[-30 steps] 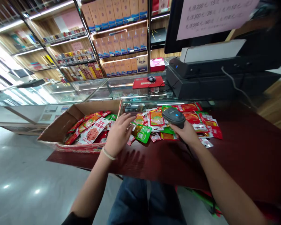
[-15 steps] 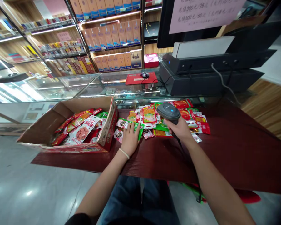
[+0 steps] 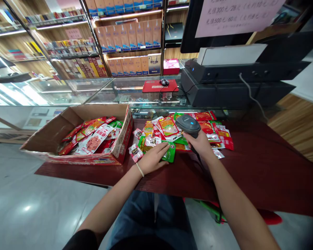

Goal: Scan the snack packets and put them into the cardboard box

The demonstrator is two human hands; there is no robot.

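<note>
My right hand (image 3: pixel 200 143) is wrapped round the handle of a dark grey barcode scanner (image 3: pixel 188 124), whose head with a small blue light points left over the packets. My left hand (image 3: pixel 153 158) lies with fingers stretched out across a green snack packet (image 3: pixel 170 152), its thumb near the packet's lower edge. By its wrist lies a small pink-and-white packet (image 3: pixel 136 152). Behind both hands spreads a loose pile of red, green and white snack packets (image 3: pixel 169 125). Left of the pile, an open cardboard box (image 3: pixel 125 139) holds several more packets.
A dark red wooden tabletop (image 3: pixel 255 163) carries everything. Beyond it are a glass counter with a mouse on a red mat (image 3: pixel 151 86), and black machines (image 3: pixel 224 88) under a monitor at the right. The scanner's cable hangs down beside my right forearm. Shelves of boxes (image 3: pixel 129 34) stand behind.
My left hand has turned and slid slightly to the right and nearer to me, and the green packet has shifted right with it. The scanner has stayed nearly in place in my right hand.
</note>
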